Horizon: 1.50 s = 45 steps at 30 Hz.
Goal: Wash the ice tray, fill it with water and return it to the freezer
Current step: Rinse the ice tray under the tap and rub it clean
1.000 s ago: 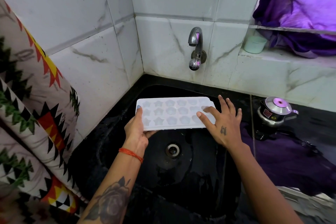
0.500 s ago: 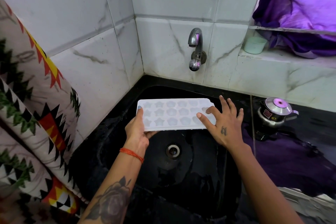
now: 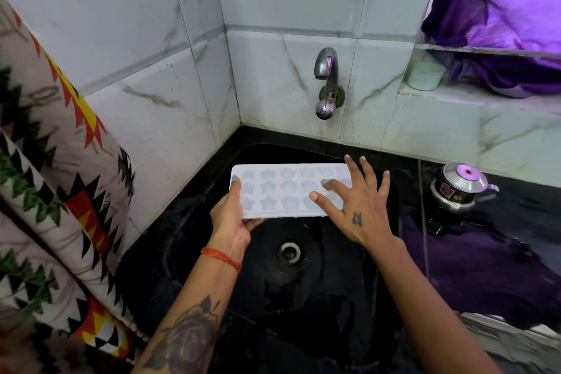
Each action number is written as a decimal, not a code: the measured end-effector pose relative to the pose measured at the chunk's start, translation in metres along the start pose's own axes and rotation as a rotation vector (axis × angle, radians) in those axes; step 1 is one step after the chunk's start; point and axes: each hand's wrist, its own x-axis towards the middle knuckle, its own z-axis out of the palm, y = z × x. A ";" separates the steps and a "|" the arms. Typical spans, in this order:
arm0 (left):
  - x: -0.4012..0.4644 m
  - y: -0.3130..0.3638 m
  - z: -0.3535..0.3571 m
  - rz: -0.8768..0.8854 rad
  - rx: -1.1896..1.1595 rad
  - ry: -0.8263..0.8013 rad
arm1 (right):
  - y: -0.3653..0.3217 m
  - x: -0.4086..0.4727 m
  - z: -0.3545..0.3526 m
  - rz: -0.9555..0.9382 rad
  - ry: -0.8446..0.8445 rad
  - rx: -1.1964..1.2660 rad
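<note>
A pale ice tray [image 3: 279, 190] with star and flower shaped cells is held level over the black sink [image 3: 303, 297], below the wall tap [image 3: 326, 82]. My left hand [image 3: 232, 215] grips its left end, thumb on top and fingers underneath. My right hand [image 3: 353, 203] lies over the tray's right end with its fingers spread and straight, thumb and forefinger touching the cells. No water runs from the tap. The tray's right edge is hidden under my right hand.
The sink drain [image 3: 288, 252] sits below the tray. A small steel pot with a lid [image 3: 461, 188] stands on the black counter at the right. A pale green cup [image 3: 425, 76] sits in the wall niche. Patterned cloth [image 3: 54, 191] hangs at the left.
My right hand has slid a little leftward over the tray's right end, fingers spreading across the cells. The left hand and tray have stayed nearly still.
</note>
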 end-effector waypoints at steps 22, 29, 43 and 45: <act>-0.005 0.000 0.000 -0.002 -0.001 -0.007 | 0.004 -0.002 -0.003 0.021 -0.024 0.025; -0.005 0.000 0.000 0.002 0.002 -0.010 | 0.005 -0.004 -0.001 0.039 -0.014 -0.030; -0.004 -0.002 0.000 0.001 0.005 -0.009 | 0.006 -0.004 -0.005 0.031 -0.052 0.034; -0.005 -0.002 0.000 0.001 0.003 -0.011 | 0.007 -0.005 -0.005 0.032 -0.044 0.006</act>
